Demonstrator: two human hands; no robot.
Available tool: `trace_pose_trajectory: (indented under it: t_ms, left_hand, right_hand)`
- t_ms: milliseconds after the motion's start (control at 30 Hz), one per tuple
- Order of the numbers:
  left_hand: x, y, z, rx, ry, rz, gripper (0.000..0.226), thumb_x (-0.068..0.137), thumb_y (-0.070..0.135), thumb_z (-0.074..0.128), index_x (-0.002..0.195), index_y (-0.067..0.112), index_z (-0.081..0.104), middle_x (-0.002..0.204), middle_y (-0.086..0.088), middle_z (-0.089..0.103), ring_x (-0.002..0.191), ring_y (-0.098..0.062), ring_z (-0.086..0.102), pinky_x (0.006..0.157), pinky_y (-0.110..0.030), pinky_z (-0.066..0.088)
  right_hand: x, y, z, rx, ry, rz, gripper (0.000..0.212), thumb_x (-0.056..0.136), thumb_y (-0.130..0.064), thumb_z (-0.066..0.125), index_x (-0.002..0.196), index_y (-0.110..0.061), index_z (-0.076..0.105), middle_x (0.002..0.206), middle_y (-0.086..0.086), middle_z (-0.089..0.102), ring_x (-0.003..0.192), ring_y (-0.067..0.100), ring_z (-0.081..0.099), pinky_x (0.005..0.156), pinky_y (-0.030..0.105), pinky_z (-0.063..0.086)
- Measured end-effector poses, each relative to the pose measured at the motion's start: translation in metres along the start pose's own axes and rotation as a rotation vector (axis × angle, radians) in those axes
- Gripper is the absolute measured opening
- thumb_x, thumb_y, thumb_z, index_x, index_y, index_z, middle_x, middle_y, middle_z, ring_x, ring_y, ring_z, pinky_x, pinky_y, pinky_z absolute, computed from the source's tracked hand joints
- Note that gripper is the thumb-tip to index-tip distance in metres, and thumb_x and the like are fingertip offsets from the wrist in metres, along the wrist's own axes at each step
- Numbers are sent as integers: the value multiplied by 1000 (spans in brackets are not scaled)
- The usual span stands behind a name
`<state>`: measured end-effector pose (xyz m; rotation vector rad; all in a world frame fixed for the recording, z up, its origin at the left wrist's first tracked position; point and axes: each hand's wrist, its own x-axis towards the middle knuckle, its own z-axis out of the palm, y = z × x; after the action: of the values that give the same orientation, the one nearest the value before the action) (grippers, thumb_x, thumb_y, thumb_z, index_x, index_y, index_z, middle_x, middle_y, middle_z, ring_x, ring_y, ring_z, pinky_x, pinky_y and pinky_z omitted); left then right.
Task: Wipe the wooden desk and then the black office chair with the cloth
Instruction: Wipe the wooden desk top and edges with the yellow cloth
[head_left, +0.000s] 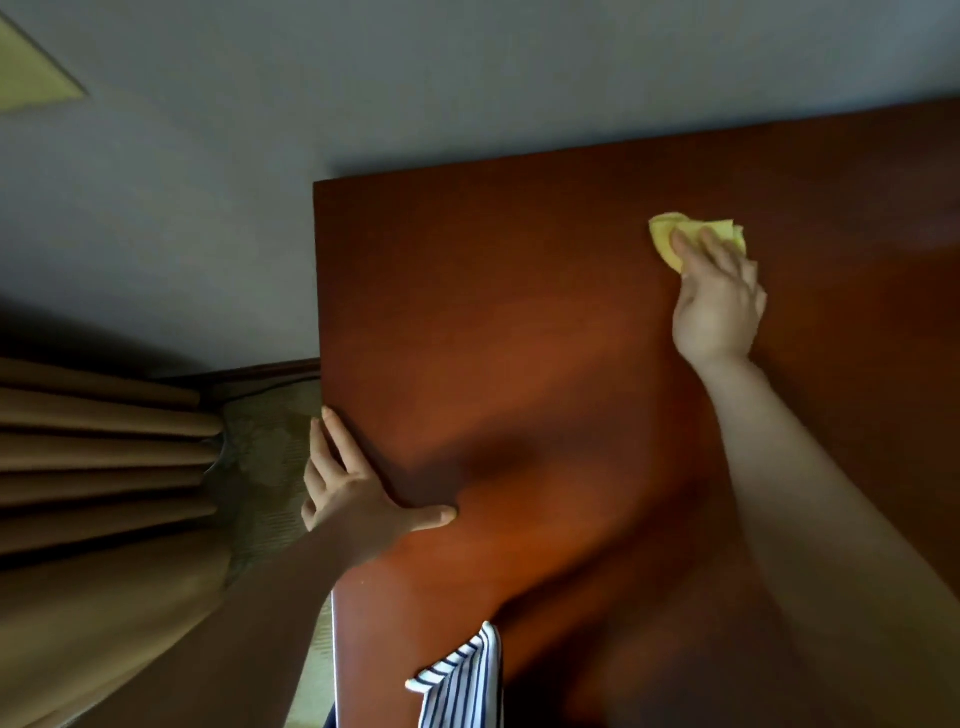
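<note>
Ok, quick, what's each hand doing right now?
Left hand: open, fingers straight, resting on the left edge of the wooden desk.
Right hand: holding the yellow cloth, pressing it on the desk.

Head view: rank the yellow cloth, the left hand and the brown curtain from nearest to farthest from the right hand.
1. Yellow cloth, under the fingers of the right hand, on the desk.
2. Left hand, resting on the desk's left edge.
3. Brown curtain, beyond that edge, far left.

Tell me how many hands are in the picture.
2. The left hand rests on the desk's left edge; the right hand holds the yellow cloth farther back.
</note>
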<state>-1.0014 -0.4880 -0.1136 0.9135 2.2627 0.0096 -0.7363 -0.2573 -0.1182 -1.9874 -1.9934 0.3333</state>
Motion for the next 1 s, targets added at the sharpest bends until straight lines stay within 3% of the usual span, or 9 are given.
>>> trace_pose_trajectory:
  t_ms: [167, 400, 633, 833, 933, 1000]
  left_hand:
    - [-3, 2, -1, 3, 9, 16, 166, 33, 69, 81, 136, 23, -40, 152, 2, -25, 143, -26, -2, 111, -50, 21]
    - [-3, 1, -4, 0, -7, 26, 165, 35, 71, 80, 132, 23, -45, 150, 2, -29, 142, -25, -5, 111, -49, 19]
    - [-1, 2, -3, 6, -19, 10, 165, 35, 71, 80, 130, 25, -46, 149, 4, -30, 142, -24, -5, 111, -49, 21]
    - [2, 2, -3, 27, -51, -1, 164, 36, 71, 80, 128, 25, -49, 148, 6, -33, 143, -24, -7, 110, -52, 21]
    - [3, 2, -5, 26, -64, 0, 165, 35, 71, 80, 128, 27, -48, 148, 6, -33, 143, -25, -7, 110, -54, 21]
    - [4, 2, -5, 23, -67, -2, 165, 34, 71, 81, 129, 27, -47, 149, 6, -31, 143, -26, -6, 109, -55, 21]
  right_hand:
    - [53, -30, 10, -16, -76, 108, 44, 100, -24, 36, 144, -33, 36, 156, -6, 24, 144, 22, 13, 113, 44, 13]
    - [87, -90, 32, -82, -240, 44, 51, 99, -41, 33, 148, -33, 23, 159, -5, 11, 145, 23, 5, 114, 43, 9]
    - [26, -164, 66, -109, -287, -295, 49, 97, -45, 37, 145, -37, 30, 157, -5, 20, 144, 22, 14, 112, 38, 14]
    - [-71, -160, 68, -73, -293, -592, 43, 97, -43, 39, 139, -39, 41, 151, -7, 34, 140, 21, 25, 106, 41, 21]
    - [-113, -135, 54, -19, -287, -738, 41, 95, -28, 47, 135, -34, 49, 145, -5, 44, 136, 22, 34, 104, 43, 28]
    - [-134, -112, 43, -16, -304, -822, 52, 89, -10, 52, 136, -34, 49, 145, -7, 43, 137, 19, 34, 104, 41, 27]
